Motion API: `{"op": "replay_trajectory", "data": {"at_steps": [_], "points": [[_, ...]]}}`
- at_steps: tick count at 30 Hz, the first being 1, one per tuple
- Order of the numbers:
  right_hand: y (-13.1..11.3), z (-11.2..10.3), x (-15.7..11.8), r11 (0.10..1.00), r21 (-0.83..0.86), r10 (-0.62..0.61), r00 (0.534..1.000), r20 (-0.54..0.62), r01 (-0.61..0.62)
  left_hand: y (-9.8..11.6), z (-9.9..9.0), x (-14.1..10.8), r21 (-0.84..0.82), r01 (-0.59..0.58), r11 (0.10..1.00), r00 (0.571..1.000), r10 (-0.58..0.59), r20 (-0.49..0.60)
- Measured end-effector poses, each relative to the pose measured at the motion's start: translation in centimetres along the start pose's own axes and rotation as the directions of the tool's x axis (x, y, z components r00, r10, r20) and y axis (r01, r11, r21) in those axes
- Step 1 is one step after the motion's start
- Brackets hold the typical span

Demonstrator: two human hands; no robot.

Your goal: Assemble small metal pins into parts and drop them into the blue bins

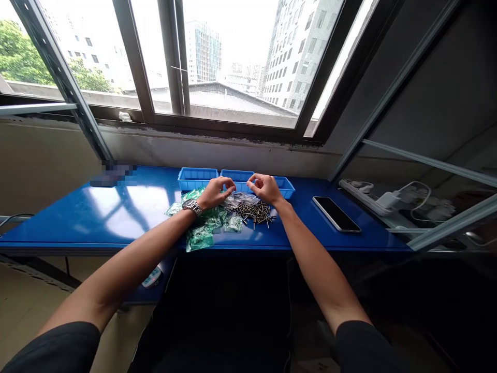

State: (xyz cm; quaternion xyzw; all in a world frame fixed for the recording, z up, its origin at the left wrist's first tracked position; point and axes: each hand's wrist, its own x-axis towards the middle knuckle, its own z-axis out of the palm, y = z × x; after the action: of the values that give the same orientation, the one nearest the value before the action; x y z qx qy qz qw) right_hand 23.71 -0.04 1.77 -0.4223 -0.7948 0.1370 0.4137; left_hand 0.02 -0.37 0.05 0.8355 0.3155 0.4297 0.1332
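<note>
Two bare hands hover apart above the blue metal bench, fingers curled and fingertips facing each other, neither visibly gripping anything. The right hand is nearer the loose heap of slim brass pins, which lies just below it and toward the person, the pins crisscrossing with no single long axis. The left hand, with a steel wristwatch on its wrist, sits over glossy green plastic bags, spilling toward the bench edge. Behind both hands stand ribbed blue plastic trays; off to the right lies a smartphone — dark, smooth, well apart.
</note>
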Motion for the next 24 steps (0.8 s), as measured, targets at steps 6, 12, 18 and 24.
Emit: {"op": "replay_trajectory", "data": {"at_steps": [6, 12, 18, 24], "points": [[0.1, -0.5, 0.0, 1.000, -0.019, 0.013, 0.999, -0.038, -0.014, 0.0, -0.1, 0.0, 0.001, -0.004, 1.000, 1.000, 0.005, -0.028], [0.1, -0.6, -0.3, 0.995, -0.018, 0.095, 0.995, -0.041, -0.096, -0.1, -0.2, 0.0, 0.014, -0.014, 1.000, 0.995, 0.015, -0.096], [0.7, -0.4, -0.5, 0.984, -0.008, 0.173, 0.960, -0.221, -0.179, -0.1, -0.2, 0.0, 0.016, -0.021, 1.000, 0.990, 0.023, -0.136], [0.5, -1.1, -0.3, 0.987, 0.095, 0.157, 0.913, -0.377, -0.131, 0.0, -0.3, 0.0, -0.092, 0.061, 0.994, 0.983, -0.076, -0.170]]}}
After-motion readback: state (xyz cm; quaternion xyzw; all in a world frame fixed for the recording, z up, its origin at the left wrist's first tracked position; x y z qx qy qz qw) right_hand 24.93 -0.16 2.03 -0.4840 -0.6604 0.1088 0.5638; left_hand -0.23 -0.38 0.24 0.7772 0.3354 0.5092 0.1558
